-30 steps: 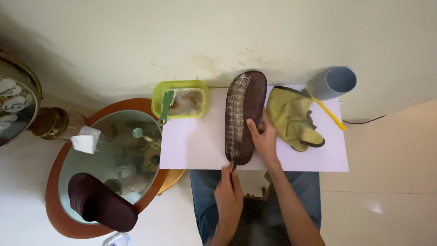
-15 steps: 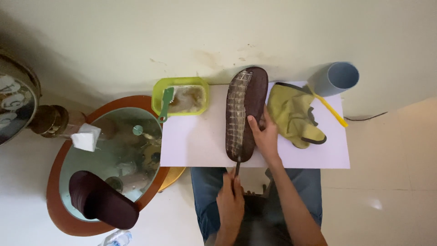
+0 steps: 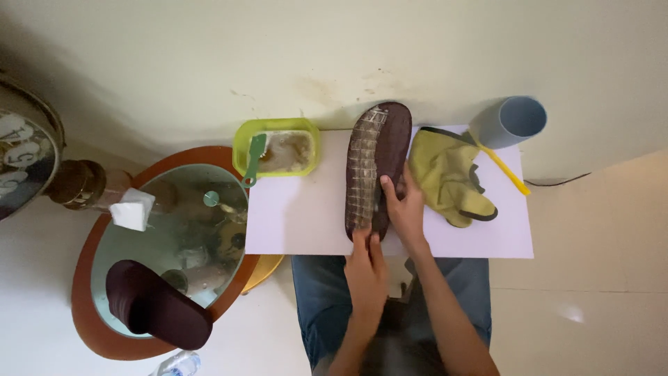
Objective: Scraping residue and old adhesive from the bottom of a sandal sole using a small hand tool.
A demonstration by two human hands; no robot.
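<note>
So the dark brown shoe sole (image 3: pixel 376 170) is lying tread-up in the middle of the frame on a white sheet (image 3: pixel 306 216) that covers the counter, running from the top edge of the sheet down to its near edge. The right hand (image 3: pixel 403 205) is flat against the sole's right side, fingers (image 3: pixel 387 186) spread a bit and pressing it down so it doesn't slide. The left hand (image 3: pixel 365 268) is at the heel end, fingers pressed together like it's pinching a small tool against the tread, but honestly I can't make out if anything is actually in there. Looks to me like the step in hand is working over the tread grooves at the near end, one hand as a clamp, the other doing the fine work. Whatever comes next probably needs that same steady hold and a short controlled stroke along the grooves. Off to the left there's a green tray (image 3: pixel 278 146) with a green brush (image 3: pixel 254 159), a yellow glove (image 3: pixel 449 174) on the right, and the other sole (image 3: pixel 156 306) on the round glass table (image 3: pixel 90 278) lower left.
</note>
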